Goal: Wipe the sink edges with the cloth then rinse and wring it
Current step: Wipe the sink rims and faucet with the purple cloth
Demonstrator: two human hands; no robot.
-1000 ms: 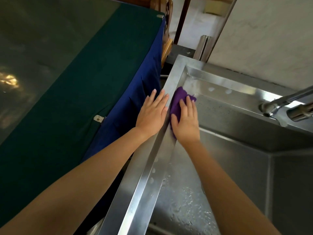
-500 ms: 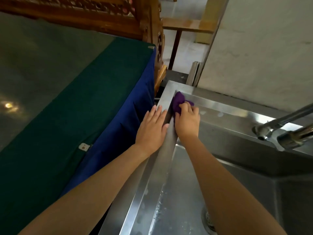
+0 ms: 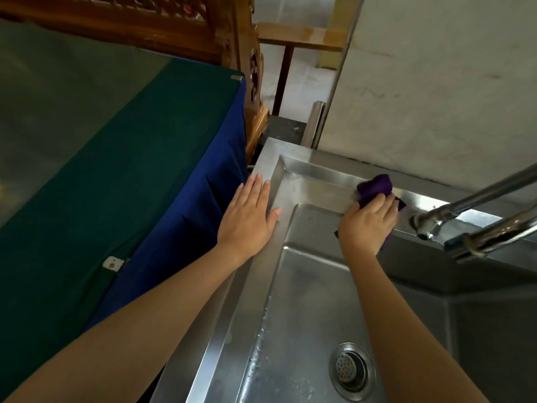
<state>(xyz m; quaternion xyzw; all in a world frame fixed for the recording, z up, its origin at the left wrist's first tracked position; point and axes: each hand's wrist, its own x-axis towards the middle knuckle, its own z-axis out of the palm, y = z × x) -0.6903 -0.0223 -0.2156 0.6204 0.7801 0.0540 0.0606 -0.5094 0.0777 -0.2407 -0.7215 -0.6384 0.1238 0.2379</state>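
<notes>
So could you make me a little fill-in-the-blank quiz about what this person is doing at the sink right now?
1. The cloth under the right hand is ____ in colour.
2. The left hand lies ____ on the sink's left rim, holding nothing.
3. The round strainer sits in the ____ of the sink basin.
4. The table beside the sink wears a green cloth over a ____ skirt.

Missing words: purple; flat; bottom; blue

There is one camera, worn on the person's head. It looks forward and down, close over the sink (image 3: 290, 167), with a green table (image 3: 101, 170) left and a wall (image 3: 436, 82) far right.
</notes>
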